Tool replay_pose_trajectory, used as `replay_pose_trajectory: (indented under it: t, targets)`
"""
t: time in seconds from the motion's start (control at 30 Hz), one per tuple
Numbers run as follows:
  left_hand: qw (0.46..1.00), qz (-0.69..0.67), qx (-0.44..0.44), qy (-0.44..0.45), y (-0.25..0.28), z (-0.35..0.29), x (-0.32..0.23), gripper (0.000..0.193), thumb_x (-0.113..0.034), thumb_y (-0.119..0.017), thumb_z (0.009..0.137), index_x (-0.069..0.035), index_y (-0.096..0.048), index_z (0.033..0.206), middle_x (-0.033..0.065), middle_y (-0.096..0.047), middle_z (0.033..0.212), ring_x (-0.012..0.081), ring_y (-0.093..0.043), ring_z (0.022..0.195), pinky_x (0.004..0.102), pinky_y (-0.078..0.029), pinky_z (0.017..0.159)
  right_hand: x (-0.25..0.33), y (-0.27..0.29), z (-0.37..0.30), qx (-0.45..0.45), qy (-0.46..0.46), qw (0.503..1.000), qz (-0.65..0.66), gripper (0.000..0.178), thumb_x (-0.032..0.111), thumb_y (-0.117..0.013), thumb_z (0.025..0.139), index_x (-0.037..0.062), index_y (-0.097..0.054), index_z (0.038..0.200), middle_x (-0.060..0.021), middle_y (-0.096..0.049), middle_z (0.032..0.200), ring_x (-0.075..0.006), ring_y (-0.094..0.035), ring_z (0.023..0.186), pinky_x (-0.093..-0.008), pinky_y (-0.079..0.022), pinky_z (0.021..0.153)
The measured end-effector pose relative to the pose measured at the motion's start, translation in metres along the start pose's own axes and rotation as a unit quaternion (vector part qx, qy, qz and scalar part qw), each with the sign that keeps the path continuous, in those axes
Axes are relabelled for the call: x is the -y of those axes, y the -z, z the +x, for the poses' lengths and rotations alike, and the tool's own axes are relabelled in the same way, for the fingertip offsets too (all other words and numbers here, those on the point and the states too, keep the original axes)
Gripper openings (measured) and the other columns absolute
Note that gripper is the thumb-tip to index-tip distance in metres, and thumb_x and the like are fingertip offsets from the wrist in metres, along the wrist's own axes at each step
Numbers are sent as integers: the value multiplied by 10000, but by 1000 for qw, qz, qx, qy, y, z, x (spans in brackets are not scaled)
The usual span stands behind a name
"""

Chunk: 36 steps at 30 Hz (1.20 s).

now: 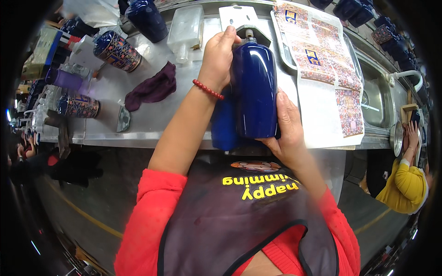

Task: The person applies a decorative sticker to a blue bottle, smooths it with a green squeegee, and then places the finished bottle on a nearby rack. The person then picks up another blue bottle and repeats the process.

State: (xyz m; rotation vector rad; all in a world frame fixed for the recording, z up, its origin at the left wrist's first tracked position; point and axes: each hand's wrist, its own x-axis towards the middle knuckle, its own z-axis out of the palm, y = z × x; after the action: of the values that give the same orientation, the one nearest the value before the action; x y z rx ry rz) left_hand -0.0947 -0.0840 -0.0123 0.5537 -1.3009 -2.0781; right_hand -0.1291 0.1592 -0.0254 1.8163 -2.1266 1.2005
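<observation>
A glossy dark blue bottle (255,92) lies between my hands, its neck end pointing away from me at a metal fitting (249,34) on the bench. My left hand (220,57), with a red bead bracelet at the wrist, is closed at the bottle's neck end, its fingers partly hidden behind the bottle. Against the right side and base, my right hand (286,122) grips the bottle near the bench's front edge. To the right, patterned printed sheets (317,60) lie over a tray (284,48). A dark purple cloth (152,87) is crumpled left of my left forearm.
Patterned bottles (117,50) and a plain blue bottle (146,19) stand on the left of the metal bench (152,120). A clear container (185,32) is at the back. On the right are a sink (378,108) and a person in a yellow sleeve (405,184).
</observation>
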Motion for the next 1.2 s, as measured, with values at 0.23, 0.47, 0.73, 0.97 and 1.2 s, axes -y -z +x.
replay_pose_trajectory:
  t: [0.23,0.47,0.73,0.97,1.2]
  targets:
    - [997,57,-2,-55,-6,10,-4,323,-310,-578,1055,-35,-656,905,-27,-588,758,39,-456,645,207,-386,591,-10,-5,11,-22,6,1000,10,943,239,-865,753,-78,-380,1497,-340,-489,1427,-483,-539,1265,-505,-458,1045]
    - [981,143,16,-130,3,-31,0,281,-257,-539,1078,-2,-610,1175,12,-623,1052,61,-543,939,223,-442,857,-27,30,13,84,-23,991,102,713,28,-749,829,-5,-466,1482,-253,-474,1497,-417,-510,1339,-454,-432,1107]
    - [988,119,48,-89,19,-79,17,556,-334,-465,1095,44,-333,1481,154,-518,1388,172,-555,1206,299,-426,1048,-139,138,29,67,3,995,-74,377,-168,-552,855,-13,-658,1181,-175,-599,1397,-344,-593,1271,-406,-498,1042]
    - [990,122,33,-64,26,-83,21,606,-398,-467,1091,58,-337,1468,165,-510,1397,194,-539,1247,327,-412,1080,-291,206,140,220,-118,949,-194,504,91,-662,883,80,-601,1383,-210,-501,1443,-396,-456,1359,-431,-356,1163]
    - [968,234,15,-94,29,-85,21,667,-463,-473,1074,89,-385,1437,183,-502,1382,221,-488,1268,356,-348,1116,-375,111,225,235,-77,924,-292,562,139,-686,891,55,-546,1429,-241,-593,1327,-352,-578,1233,-444,-467,1044]
